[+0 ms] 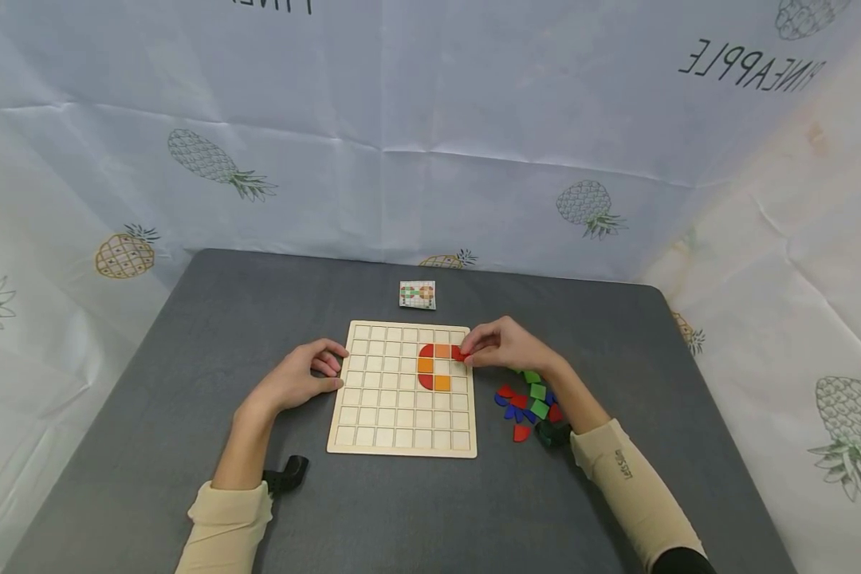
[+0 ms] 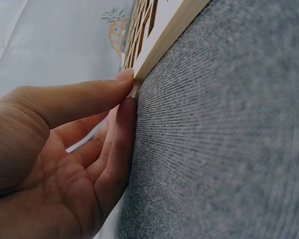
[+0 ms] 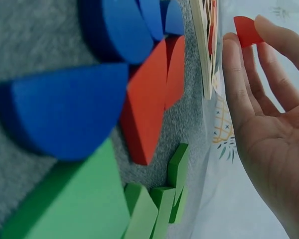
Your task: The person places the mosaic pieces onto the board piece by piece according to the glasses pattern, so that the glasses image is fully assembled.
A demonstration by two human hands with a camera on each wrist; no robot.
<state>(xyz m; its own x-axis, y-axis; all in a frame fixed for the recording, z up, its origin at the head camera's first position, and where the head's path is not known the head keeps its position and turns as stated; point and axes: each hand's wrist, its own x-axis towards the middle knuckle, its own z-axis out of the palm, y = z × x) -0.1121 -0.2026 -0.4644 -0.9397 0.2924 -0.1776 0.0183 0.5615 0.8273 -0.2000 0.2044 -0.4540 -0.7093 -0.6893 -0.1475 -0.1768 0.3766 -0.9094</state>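
Observation:
A square wooden grid board [image 1: 383, 434] lies on the table. My left hand [image 1: 300, 375] rests at its left edge; in the left wrist view the thumb [image 2: 97, 97] touches the board's side, the other fingers bent beneath. Over the board's right side, my right hand [image 1: 505, 344] pinches a red quarter-circle tile [image 3: 246, 31] between thumb and fingertips, at the right end of the upper tile row. Set in the grid near it are a red rounded tile [image 1: 426, 351], orange square tiles [image 1: 426, 365] and another red rounded tile [image 1: 426, 382].
Right of the board, partly under the right forearm, loose red [image 1: 521, 433], blue [image 3: 65, 109] and green tiles [image 1: 539, 410] lie scattered. A small printed pattern card [image 1: 418, 294] sits beyond the board. Pineapple-print cloth [image 1: 416, 96] hangs behind the grey table [image 1: 373, 518].

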